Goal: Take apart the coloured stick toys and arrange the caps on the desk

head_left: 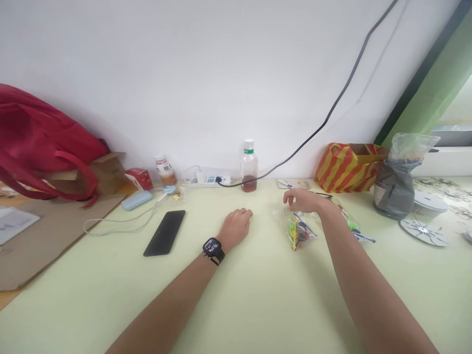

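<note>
My left hand (236,229) rests on the pale green table with its fingers curled together and nothing visible in them. A black smartwatch (213,247) is on that wrist. Farther right, my right hand (303,200) is bent downward with curled fingers at the top edge of a clear plastic bag (300,232). Yellow, blue and dark small parts show through the bag. Its upper edge is partly hidden by the fingers, which appear to pinch it. Behind the right forearm lie more bagged parts (354,228), green, red and blue, partly covered by the arm.
A black phone (164,233) lies left of my left hand. Against the wall stand a bottle (249,169), a power strip (212,180) and a striped bag (348,169). A grey bag (394,189) and slotted disc (424,232) are right; a red backpack (44,137) is left.
</note>
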Tool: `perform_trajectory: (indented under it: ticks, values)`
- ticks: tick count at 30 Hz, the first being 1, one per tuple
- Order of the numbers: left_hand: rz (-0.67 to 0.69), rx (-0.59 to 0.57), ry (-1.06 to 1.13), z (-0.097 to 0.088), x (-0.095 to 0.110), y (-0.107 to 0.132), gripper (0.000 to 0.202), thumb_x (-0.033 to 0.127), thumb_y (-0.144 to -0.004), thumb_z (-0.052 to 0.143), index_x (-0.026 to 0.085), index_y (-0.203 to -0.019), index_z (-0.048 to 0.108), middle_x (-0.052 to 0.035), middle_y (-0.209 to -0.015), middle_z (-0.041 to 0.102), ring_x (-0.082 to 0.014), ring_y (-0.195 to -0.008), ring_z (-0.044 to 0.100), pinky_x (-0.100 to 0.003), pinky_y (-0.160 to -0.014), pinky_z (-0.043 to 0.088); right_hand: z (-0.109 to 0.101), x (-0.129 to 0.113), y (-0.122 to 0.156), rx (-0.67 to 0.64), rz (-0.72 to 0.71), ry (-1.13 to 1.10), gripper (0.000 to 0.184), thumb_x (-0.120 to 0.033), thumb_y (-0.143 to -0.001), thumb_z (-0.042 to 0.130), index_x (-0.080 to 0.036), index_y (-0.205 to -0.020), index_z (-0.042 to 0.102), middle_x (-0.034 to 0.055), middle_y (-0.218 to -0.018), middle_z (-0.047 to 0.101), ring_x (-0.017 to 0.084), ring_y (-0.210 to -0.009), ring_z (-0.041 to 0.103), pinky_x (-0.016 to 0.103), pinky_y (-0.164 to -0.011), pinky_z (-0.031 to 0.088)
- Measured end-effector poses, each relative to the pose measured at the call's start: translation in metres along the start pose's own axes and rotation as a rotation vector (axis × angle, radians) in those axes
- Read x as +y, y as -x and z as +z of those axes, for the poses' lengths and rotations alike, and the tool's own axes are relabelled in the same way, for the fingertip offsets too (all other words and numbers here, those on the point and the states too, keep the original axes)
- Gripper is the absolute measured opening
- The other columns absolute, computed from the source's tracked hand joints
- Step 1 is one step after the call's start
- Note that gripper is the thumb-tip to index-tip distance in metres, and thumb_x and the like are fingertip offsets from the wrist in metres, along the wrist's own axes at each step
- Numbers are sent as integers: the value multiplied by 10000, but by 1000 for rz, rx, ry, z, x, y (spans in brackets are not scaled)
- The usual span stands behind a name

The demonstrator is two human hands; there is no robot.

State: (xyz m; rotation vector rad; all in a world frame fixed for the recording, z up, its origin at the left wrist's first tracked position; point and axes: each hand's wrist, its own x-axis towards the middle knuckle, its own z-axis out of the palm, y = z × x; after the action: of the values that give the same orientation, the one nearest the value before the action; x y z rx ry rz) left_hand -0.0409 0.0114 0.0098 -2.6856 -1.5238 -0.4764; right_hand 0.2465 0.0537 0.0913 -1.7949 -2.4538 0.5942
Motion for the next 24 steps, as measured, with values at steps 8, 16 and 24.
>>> perform_trajectory:
  ticks: [8,16,24]
  values:
    - [-14,15,43,1,0,2,273,142,-1031,376,212,-1110,629,-68,-1030,685,-221,-966,637,-351,-882,472,-1,-10,4,-85,1,-26,155,-248,-772,749,-165,-902,734,77,-1005,720,198,-885,653,239,-688,459]
    - [-6,18,42,3,-3,1,262,145,-1025,387,212,-1106,627,-68,-1043,689,-224,-967,637,-355,-872,475,-12,-12,13,-112,60,-35,109,-194,-720,723,-179,-793,642,22,-851,699,152,-742,619,233,-583,381]
    - [-14,25,55,3,-1,2,268,138,-1023,379,206,-1103,625,-72,-1035,689,-227,-969,640,-362,-875,476,-38,-40,45,135,79,46,97,-137,-708,609,-208,-758,566,3,-785,607,142,-683,522,254,-567,305]
